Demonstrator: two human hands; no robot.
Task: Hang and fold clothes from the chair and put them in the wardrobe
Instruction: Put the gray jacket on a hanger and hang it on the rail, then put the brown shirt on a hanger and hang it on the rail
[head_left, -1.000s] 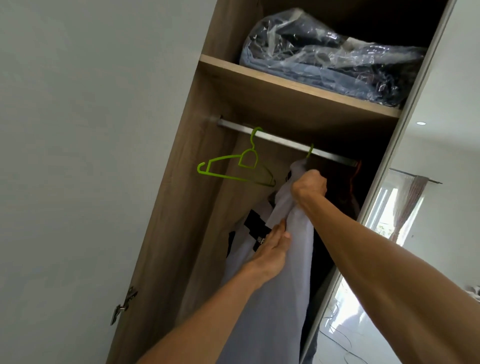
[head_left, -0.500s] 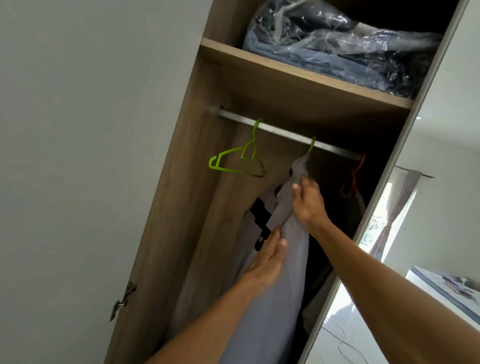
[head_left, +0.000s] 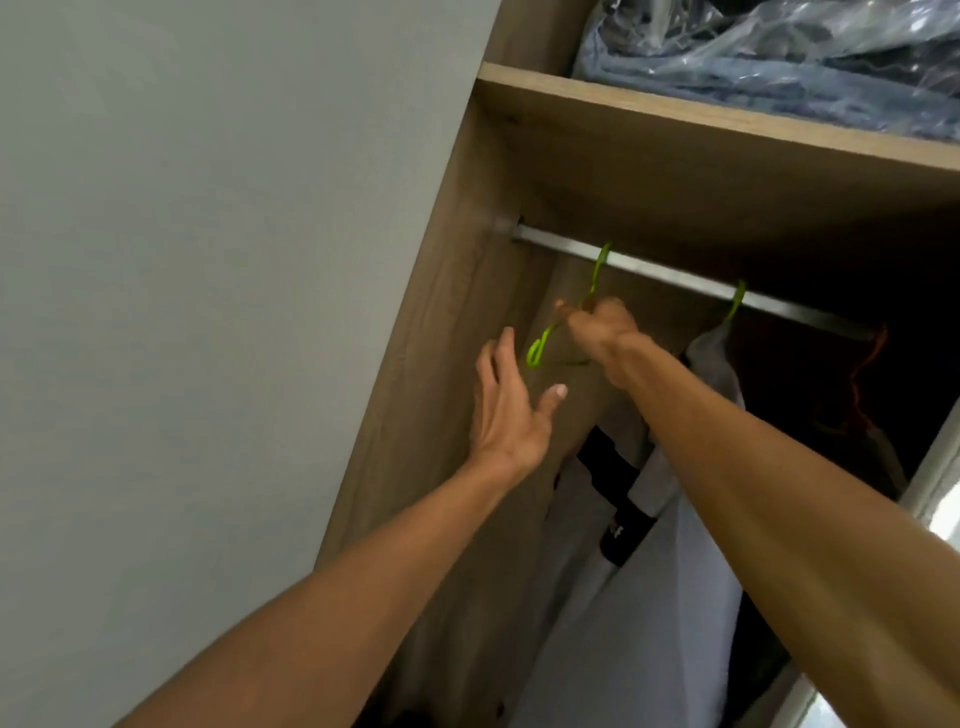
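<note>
Inside the open wooden wardrobe (head_left: 441, 291) a metal rail (head_left: 670, 275) runs across under a shelf. An empty green hanger (head_left: 540, 348) hangs from the rail at its left end, and my right hand (head_left: 602, 327) is closed on it just below the hook. My left hand (head_left: 511, 410) hovers open a little below and left of that hanger, fingers spread, touching nothing. A light grey garment with black panels (head_left: 649, 597) hangs on a second green hanger (head_left: 736, 301) further right on the rail, under my right forearm.
A shelf (head_left: 727, 135) above the rail carries dark clothes wrapped in clear plastic (head_left: 779, 57). An orange hanger (head_left: 862, 374) with dark clothing hangs at the far right in shadow. A plain grey wall (head_left: 208, 312) fills the left. A bright strip shows past the wardrobe's right edge.
Both hands have left the grey garment and moved up and left. My right hand has closed on the empty green hanger; my left hand has opened beside it.
</note>
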